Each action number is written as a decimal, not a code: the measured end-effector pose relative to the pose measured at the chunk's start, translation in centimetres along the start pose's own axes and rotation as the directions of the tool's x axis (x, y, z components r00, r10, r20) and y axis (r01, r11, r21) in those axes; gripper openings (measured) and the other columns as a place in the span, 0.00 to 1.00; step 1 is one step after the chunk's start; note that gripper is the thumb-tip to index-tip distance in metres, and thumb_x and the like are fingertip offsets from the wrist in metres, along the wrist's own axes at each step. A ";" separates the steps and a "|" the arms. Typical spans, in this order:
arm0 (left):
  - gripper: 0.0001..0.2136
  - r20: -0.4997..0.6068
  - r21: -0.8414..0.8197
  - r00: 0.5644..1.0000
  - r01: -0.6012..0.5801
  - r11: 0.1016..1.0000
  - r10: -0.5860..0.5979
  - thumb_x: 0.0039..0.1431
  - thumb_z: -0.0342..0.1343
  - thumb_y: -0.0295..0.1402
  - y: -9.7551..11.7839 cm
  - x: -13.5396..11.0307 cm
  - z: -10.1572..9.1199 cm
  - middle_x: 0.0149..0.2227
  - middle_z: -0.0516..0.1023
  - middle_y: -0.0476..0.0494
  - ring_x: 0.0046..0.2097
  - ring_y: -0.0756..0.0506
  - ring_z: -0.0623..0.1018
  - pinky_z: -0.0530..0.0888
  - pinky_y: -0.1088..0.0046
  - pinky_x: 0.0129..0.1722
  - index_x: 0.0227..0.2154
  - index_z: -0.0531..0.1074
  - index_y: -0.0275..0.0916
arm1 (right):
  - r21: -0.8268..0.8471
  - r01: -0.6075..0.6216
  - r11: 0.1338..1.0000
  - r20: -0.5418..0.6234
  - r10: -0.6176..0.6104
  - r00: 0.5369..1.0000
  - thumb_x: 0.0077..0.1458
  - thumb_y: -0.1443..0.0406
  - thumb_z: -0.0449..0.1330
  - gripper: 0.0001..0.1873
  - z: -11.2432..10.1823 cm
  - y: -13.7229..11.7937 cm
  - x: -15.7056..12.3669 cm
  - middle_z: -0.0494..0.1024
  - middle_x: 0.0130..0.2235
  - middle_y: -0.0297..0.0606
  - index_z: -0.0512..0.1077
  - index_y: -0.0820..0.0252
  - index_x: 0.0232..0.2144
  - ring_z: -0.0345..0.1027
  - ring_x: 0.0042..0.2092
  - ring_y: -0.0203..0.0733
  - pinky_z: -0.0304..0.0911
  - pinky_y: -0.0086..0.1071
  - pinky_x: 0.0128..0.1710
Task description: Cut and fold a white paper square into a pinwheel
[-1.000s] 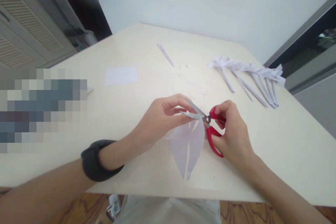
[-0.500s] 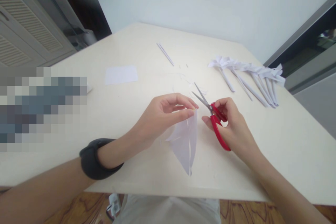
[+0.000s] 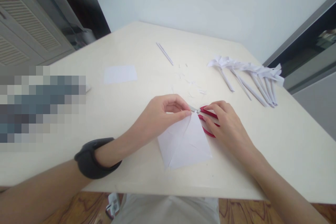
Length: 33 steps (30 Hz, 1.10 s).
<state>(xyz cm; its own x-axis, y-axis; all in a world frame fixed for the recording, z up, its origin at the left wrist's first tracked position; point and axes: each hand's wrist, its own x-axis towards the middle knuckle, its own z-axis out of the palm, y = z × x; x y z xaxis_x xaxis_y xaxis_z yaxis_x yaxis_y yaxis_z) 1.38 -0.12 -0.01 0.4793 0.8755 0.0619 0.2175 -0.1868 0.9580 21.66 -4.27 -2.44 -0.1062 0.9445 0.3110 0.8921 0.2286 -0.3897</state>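
Note:
Between the thumb and fingertips of my left hand (image 3: 169, 113), the upper part of a folded white sheet of paper (image 3: 187, 143) is pinched. The paper hangs in a wide, tapered shape over the table, creased, with its narrow tip uppermost. My right hand (image 3: 225, 120) is closed about the red handles of a pair of scissors (image 3: 209, 111). The scissors point left, their pivot right at the paper's tip. Most of the blades are hidden behind my left fingertips and the paper, so whether they touch it I cannot tell.
Thin paper scraps (image 3: 193, 83) lie just beyond my hands. Two slim paper rolls (image 3: 165, 53) are farther back. A flat paper sheet (image 3: 120, 74) rests at left. Several joined rolled-paper pieces (image 3: 244, 68) lie at right. Behind the table stands a wall (image 3: 189, 3).
The scissors have swung from pointing up-left to pointing left, and moved left to the paper's tip with my right hand. The paper has turned, showing a broader face.

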 end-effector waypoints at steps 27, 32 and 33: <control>0.07 0.094 -0.060 0.994 0.068 0.996 -0.063 0.53 0.55 0.31 -0.9 0.1 0.8 0.33 0.78 0.47 0.37 0.47 0.78 0.74 0.71 0.38 0.36 0.70 0.39 | 0.025 0.328 0.944 -0.175 -0.319 0.931 0.56 0.69 0.56 0.03 0.6 -2.1 -0.8 0.69 0.41 0.43 0.69 0.58 0.35 0.64 0.43 0.45 0.63 0.40 0.40; 0.07 0.131 -0.036 0.990 0.050 0.998 -0.045 0.54 0.55 0.33 -1.0 0.1 0.7 0.35 0.78 0.46 0.40 0.46 0.78 0.74 0.69 0.40 0.36 0.70 0.39 | 0.208 0.217 0.954 -0.159 -0.186 0.970 0.56 0.71 0.54 0.06 0.1 -2.5 -0.6 0.69 0.40 0.39 0.69 0.57 0.32 0.65 0.42 0.41 0.63 0.37 0.41; 0.08 0.140 -0.035 0.989 0.054 0.998 -0.048 0.54 0.55 0.33 -1.0 0.1 0.7 0.36 0.78 0.45 0.40 0.46 0.78 0.74 0.69 0.41 0.37 0.70 0.39 | 0.240 0.197 0.951 -0.151 -0.164 0.975 0.56 0.72 0.54 0.06 0.0 -2.5 -0.5 0.69 0.39 0.39 0.69 0.56 0.31 0.65 0.41 0.41 0.63 0.36 0.40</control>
<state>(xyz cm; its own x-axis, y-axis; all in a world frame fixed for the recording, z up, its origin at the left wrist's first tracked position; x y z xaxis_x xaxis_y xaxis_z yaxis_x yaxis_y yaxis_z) 1.83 -0.14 -1.17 0.5828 0.8123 -0.0243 0.2132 -0.1239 0.9691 19.50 -5.35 -1.58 -0.1838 0.8476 0.4978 0.7217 0.4602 -0.5171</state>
